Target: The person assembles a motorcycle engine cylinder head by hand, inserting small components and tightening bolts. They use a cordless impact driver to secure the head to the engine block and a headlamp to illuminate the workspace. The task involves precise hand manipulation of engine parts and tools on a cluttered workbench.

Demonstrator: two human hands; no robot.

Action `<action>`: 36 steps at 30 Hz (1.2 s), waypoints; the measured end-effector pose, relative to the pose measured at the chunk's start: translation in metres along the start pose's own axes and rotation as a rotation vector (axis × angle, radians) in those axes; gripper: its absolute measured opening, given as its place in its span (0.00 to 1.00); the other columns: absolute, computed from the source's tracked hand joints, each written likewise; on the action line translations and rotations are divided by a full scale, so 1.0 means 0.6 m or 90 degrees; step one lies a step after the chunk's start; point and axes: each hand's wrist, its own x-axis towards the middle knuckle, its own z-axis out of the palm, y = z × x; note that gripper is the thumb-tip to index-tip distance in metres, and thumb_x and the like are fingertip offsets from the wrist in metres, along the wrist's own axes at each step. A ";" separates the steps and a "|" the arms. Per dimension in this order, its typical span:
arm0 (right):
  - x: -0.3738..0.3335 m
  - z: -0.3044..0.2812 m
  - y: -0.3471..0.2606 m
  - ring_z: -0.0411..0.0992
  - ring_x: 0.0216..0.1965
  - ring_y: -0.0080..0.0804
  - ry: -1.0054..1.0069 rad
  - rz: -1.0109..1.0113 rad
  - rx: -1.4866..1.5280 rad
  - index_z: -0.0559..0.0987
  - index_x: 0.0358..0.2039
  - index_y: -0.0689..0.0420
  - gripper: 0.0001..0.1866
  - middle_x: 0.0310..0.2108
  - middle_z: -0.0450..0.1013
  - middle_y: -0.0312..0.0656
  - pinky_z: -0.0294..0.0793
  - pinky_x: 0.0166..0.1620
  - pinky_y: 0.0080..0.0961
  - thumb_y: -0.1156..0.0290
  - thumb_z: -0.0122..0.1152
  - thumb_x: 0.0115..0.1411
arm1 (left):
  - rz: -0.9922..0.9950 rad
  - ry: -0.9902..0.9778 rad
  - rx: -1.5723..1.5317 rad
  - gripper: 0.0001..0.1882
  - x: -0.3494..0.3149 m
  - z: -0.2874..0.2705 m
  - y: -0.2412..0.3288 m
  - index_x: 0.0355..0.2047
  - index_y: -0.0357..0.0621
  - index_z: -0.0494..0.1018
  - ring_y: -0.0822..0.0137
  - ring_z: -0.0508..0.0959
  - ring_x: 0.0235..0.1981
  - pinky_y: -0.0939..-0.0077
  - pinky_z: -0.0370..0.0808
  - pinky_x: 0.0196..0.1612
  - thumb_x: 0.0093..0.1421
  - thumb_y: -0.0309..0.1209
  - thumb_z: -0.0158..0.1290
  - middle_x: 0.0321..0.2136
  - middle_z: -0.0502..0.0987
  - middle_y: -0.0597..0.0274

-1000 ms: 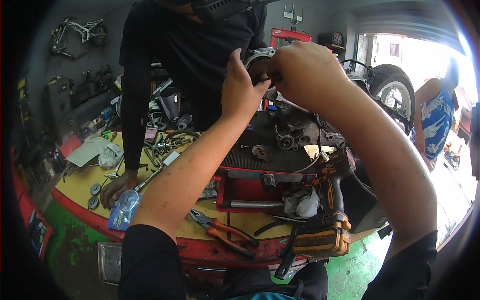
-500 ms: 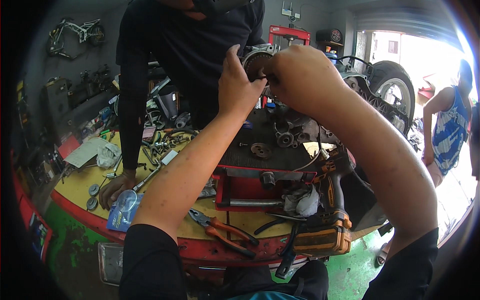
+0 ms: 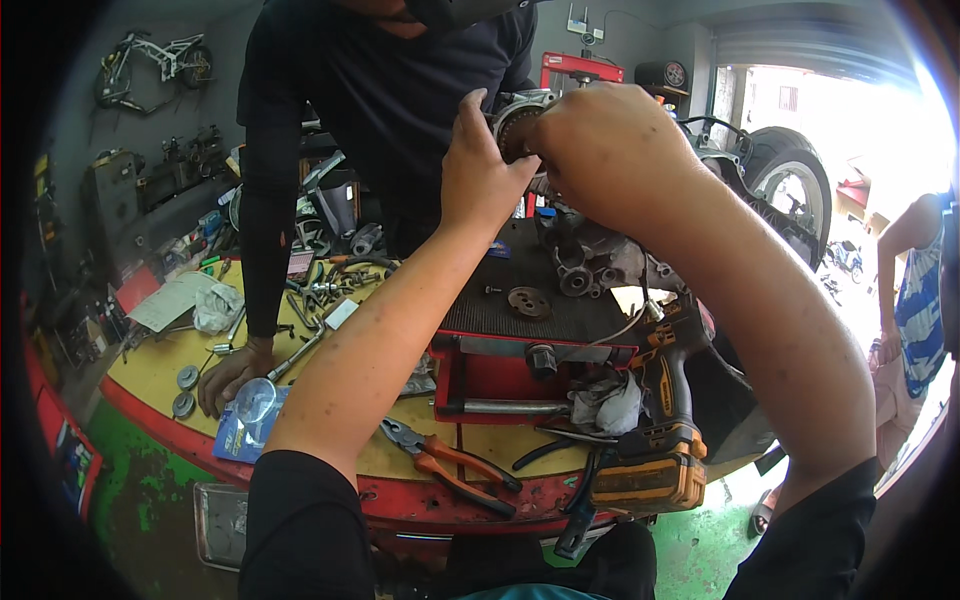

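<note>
Held up at the top middle is a round metal engine part (image 3: 514, 128), with a toothed brown disc inside a silver rim. Its left side rests in my left hand (image 3: 482, 165), fingers up along the edge and thumb across the lower front. My right hand (image 3: 605, 145) is closed against the disc's right side; its fingertips and whatever they pinch are hidden behind the knuckles. Below lie a small brown disc (image 3: 529, 302) with holes and a bolt (image 3: 492, 290) on a black ribbed mat (image 3: 480, 320). A grey engine casing (image 3: 590, 262) stands to the right.
Near me on the yellow bench (image 3: 385, 455) lie orange-handled pliers (image 3: 455, 468) and a yellow-black cordless impact driver (image 3: 660, 430). Across the bench a person in black leans on one hand (image 3: 235, 378). A motorcycle wheel (image 3: 790, 185) and another person (image 3: 915, 290) are at the right.
My right hand has turned slightly and shifted a little against the disc, covering more of it. The left hand keeps its hold. The person at the far right has moved further right.
</note>
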 end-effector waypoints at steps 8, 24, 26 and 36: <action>-0.006 0.001 0.002 0.85 0.39 0.47 0.049 -0.003 0.088 0.88 0.33 0.54 0.06 0.34 0.84 0.49 0.85 0.45 0.40 0.73 0.68 0.54 | 0.022 0.012 -0.011 0.43 -0.001 -0.001 -0.004 0.65 0.35 0.59 0.33 0.81 0.52 0.47 0.81 0.54 0.53 0.33 0.70 0.56 0.75 0.32; -0.017 0.026 0.003 0.84 0.37 0.52 0.094 0.171 0.125 0.89 0.37 0.53 0.09 0.31 0.82 0.53 0.85 0.45 0.45 0.67 0.64 0.60 | 0.015 0.008 0.039 0.40 0.012 -0.001 0.001 0.63 0.44 0.63 0.37 0.82 0.51 0.47 0.82 0.53 0.54 0.39 0.69 0.53 0.76 0.39; -0.021 0.029 0.005 0.84 0.37 0.52 0.115 0.187 0.114 0.88 0.35 0.56 0.10 0.30 0.82 0.53 0.85 0.45 0.45 0.65 0.64 0.61 | 0.012 0.002 0.049 0.40 0.012 -0.002 0.002 0.63 0.45 0.64 0.38 0.82 0.51 0.47 0.82 0.53 0.54 0.40 0.69 0.52 0.76 0.40; -0.021 0.017 0.009 0.84 0.38 0.51 0.093 0.198 0.034 0.86 0.32 0.61 0.12 0.32 0.83 0.54 0.85 0.45 0.44 0.64 0.66 0.61 | 0.015 0.004 0.037 0.35 0.015 -0.003 0.004 0.59 0.45 0.70 0.40 0.83 0.50 0.50 0.81 0.53 0.53 0.39 0.68 0.51 0.79 0.43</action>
